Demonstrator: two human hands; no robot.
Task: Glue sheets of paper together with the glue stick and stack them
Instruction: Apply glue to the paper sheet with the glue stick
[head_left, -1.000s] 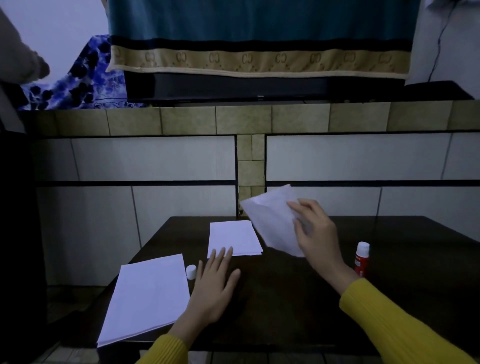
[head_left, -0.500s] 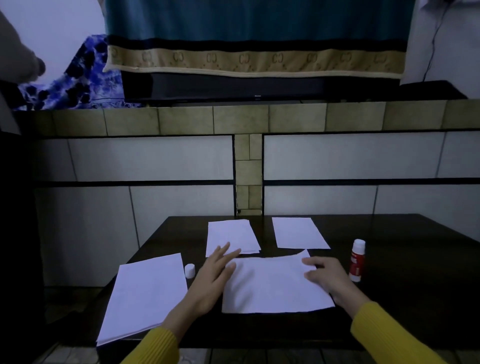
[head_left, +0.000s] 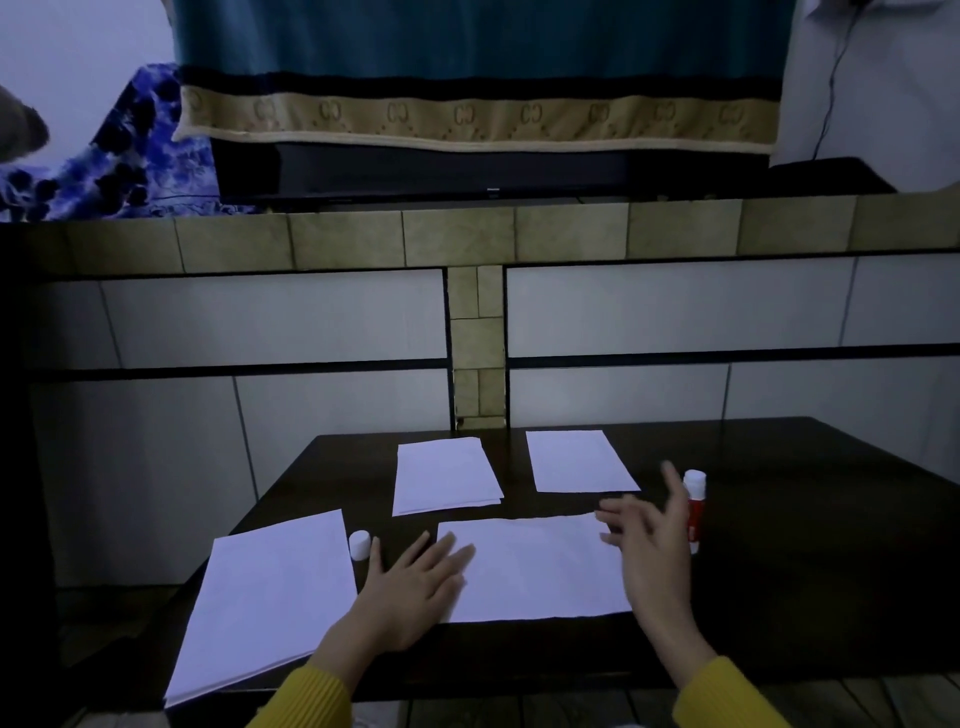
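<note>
A white sheet (head_left: 535, 569) lies flat on the dark table (head_left: 810, 571) in front of me. My left hand (head_left: 410, 587) rests flat with spread fingers on the table, its fingertips on the sheet's left edge. My right hand (head_left: 649, 540) hovers open and blurred over the sheet's right edge, holding nothing. Just right of that hand the red glue stick (head_left: 694, 506) stands upright and uncapped. Its white cap (head_left: 359, 544) sits left of my left hand. Farther back lie a small paper stack (head_left: 444, 475) and a single sheet (head_left: 579, 461).
A larger stack of white paper (head_left: 270, 597) lies at the table's front left, overhanging the edge. A tiled wall rises right behind the table. The table's right half is bare dark wood.
The sheet my right hand held up came down flat on the table. My right hand has since let go and lifted toward the glue stick; my left hand shifted onto the sheet's left edge.
</note>
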